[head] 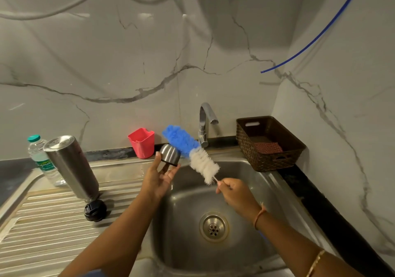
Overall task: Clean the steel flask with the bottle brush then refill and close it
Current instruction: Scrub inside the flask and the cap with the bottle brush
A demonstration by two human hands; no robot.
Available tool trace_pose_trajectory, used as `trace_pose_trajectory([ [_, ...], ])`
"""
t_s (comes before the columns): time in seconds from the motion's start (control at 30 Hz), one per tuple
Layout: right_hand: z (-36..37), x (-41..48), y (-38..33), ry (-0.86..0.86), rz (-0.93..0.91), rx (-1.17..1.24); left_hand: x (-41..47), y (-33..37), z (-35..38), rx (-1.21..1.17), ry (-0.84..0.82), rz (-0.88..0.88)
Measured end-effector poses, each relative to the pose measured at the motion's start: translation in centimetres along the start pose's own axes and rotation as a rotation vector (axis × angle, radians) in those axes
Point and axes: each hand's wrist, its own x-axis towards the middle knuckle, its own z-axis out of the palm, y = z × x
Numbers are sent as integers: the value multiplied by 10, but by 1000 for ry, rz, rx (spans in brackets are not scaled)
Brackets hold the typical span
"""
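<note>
The steel flask (71,167) stands upside down on the ribbed drainboard (53,223) at the left, its mouth down. Its black stopper (95,210) lies just in front of it. My left hand (159,178) holds the flask's steel cup lid (170,154) above the sink's left rim. My right hand (232,192) grips the thin handle of the bottle brush (190,150), whose blue and white bristles point up and left, next to the lid.
The steel sink (252,180) with its drain (213,226) lies below both hands. A chrome tap (204,122) stands behind it. A red cup (142,143), a plastic water bottle (39,157) and a brown basket (271,144) line the counter.
</note>
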Motion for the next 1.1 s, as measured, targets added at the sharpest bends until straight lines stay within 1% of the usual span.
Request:
trace_pose_trajectory([
  [0.07, 7, -9, -1, -4, -56, -41, 1, 3, -2, 20, 7, 10],
  [0.13, 9, -7, -7, 0, -85, -68, 0, -2, -2, 174, -36, 5],
  [0.2, 5, 2, -14, -5, -50, -47, -2, -11, -2, 301, -85, -17],
  [0.23, 2, 6, -17, -19, -18, -19, -3, -14, -3, 288, -89, -32],
  [0.33, -1, 7, -16, -72, 63, 41, -2, -11, -11, 99, -53, -53],
  [0.43, 6, -7, -6, -95, 60, -7, 2, -2, -19, -77, 24, -31],
  [0.47, 8, -10, -4, -95, 39, -34, 2, 0, -20, -81, 43, -30],
  [0.53, 10, -9, -6, -81, 7, -53, 0, -2, -19, 8, 37, -46],
  [0.6, 5, 0, -11, -58, 14, -18, -4, -8, -15, 110, 4, -65],
  [0.63, 1, 5, -14, -58, 27, -13, -5, -11, -13, 115, 2, -68],
  [0.7, -9, 11, -15, -88, 57, -71, -4, -11, -9, 53, 23, -69],
  [0.8, -17, 11, -3, -128, 85, -195, 0, -6, -4, -43, 110, -34],
  [0.87, -13, 8, 5, -83, 61, -182, 4, -2, -4, -56, 169, 5],
  [0.93, -7, 4, 10, 13, 8, -178, 8, 0, -3, -69, 218, 23],
  [1.03, -1, -3, 16, 123, -124, -220, 12, 2, -2, -53, 248, 21],
  [1.1, 0, -9, 21, 164, -247, -336, 14, 7, -4, -67, 233, 24],
])
